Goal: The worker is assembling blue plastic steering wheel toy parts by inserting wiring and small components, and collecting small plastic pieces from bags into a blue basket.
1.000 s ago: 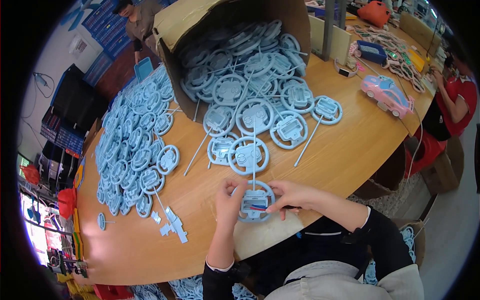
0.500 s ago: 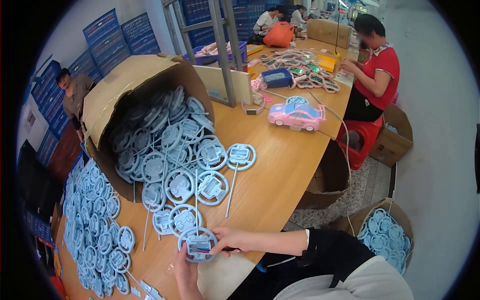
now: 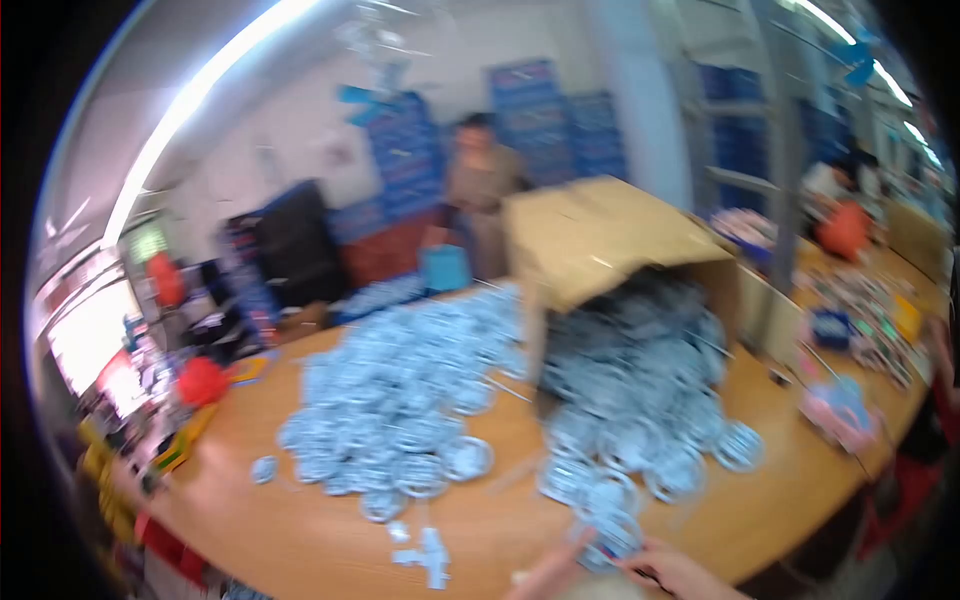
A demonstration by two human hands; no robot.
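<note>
The picture is smeared by motion. Low in the middle, my left hand and my right hand hold a light-blue toy steering wheel from either side. A small dark thing shows at my right fingers, too blurred to name. Just beyond my hands, more such wheels spill from a cardboard box lying on its side. To the left is a big heap of the same light-blue parts. Flat light-blue plastic pieces lie on the wooden table left of my hands.
At the right stands a pink toy car, with pink parts and a dark-blue tray behind it. A metal frame rises behind the box. Beyond the table stands a person beside a blue container. A red bundle is far left.
My view has swung left and up, so the box and my hands now appear farther right. The heap and the standing person show more fully. Both hands still hold the wheel.
</note>
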